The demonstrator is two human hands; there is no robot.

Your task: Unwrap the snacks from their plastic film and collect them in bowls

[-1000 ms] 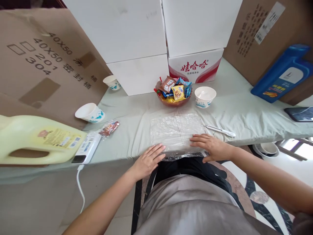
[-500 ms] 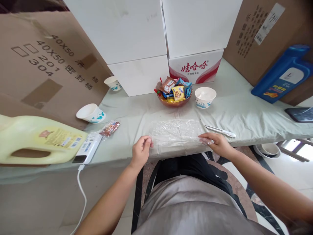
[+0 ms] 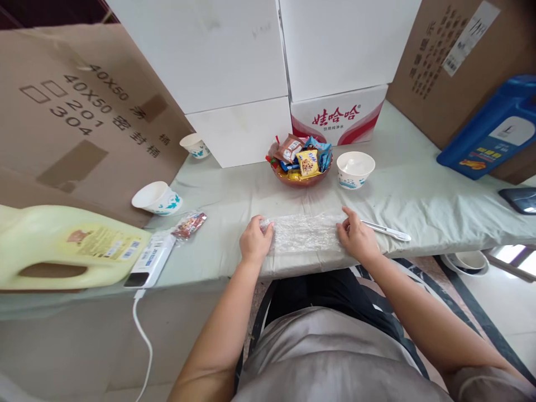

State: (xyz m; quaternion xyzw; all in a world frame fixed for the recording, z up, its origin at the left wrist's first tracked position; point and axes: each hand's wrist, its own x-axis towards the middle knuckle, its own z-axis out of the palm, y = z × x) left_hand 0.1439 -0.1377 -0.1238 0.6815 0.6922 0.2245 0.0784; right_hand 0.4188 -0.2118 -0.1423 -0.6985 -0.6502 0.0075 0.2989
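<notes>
A sheet of clear plastic wrap (image 3: 305,233) lies folded into a narrow strip on the pale green tablecloth (image 3: 419,195), close to the front edge. My left hand (image 3: 255,241) pinches its left end and my right hand (image 3: 355,237) holds its right end. A white pen-like tool (image 3: 387,231) lies just right of my right hand. Behind the wrap stands a brown bowl of wrapped snacks (image 3: 302,162) with a white paper bowl (image 3: 355,169) beside it.
White boxes (image 3: 238,84) and brown cartons (image 3: 62,111) wall the back. At left lie a yellow jug (image 3: 62,248), a power strip (image 3: 151,259), a snack packet (image 3: 189,224) and two paper bowls (image 3: 157,197). A blue jug (image 3: 489,134) and a phone (image 3: 521,199) sit at right.
The wrap lay flat under both palms; my hands took its near edge and folded it away from me into a narrower strip, and now hold its two ends.
</notes>
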